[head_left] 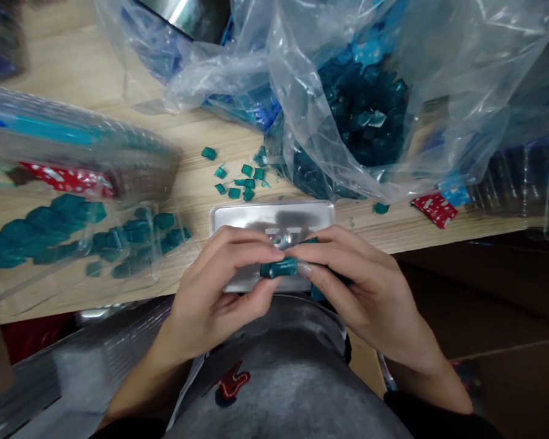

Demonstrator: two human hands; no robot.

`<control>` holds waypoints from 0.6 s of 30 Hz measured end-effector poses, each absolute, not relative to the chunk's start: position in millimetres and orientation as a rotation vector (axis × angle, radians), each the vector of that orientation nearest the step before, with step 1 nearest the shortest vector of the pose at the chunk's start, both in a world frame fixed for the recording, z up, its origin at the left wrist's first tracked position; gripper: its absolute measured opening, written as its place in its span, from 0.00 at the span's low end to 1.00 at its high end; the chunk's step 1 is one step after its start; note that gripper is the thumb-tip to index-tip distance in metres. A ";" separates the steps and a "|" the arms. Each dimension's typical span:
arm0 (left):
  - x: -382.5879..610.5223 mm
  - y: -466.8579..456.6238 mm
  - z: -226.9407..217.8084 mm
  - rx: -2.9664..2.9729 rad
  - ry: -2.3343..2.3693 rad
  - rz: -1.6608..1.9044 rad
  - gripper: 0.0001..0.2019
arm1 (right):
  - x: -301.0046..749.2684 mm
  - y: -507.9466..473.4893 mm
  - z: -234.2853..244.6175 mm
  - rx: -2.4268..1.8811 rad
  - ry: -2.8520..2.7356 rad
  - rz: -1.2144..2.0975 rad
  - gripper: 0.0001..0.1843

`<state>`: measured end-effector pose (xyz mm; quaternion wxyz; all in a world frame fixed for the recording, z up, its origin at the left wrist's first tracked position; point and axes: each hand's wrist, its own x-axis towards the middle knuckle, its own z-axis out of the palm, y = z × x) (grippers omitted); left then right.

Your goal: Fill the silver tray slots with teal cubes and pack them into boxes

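A translucent teal plastic-looking piece [279, 267] is held between my two hands above a shiny metal tray [274, 211]. Thumb and fingers of my left hand [219, 292] pinch it from the left. At its right end, the fingertips of my right hand [366, 280] close on it. More teal shows under the right fingers, where another piece [318, 294] is partly hidden; I cannot tell whether that hand grips it. Several small teal chips [233, 193] lie on the wooden table [196, 131] beyond the tray.
A clear plastic bag [297, 79] full of dark teal pieces [366, 116] stands at the back right. Clear containers [137, 146] are at left, near rows of larger teal pieces [41, 228]. A red wrapper [434, 209] lies at right, close to the table's front edge.
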<state>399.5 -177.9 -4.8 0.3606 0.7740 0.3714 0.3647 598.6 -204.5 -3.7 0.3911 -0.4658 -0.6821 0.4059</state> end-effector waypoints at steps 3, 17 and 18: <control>401.4 -179.0 -6.6 1.998 0.970 0.979 0.17 | 599.8 -204.5 -0.5 -1.174 -1.713 1.142 0.08; 410.7 -179.1 -10.9 2.333 0.928 1.007 0.07 | 576.4 -206.2 -4.3 -1.466 -1.880 0.431 0.13; 411.0 -179.5 -9.9 2.303 0.925 1.034 0.07 | 575.4 -205.0 -3.9 -1.505 -1.872 0.366 0.13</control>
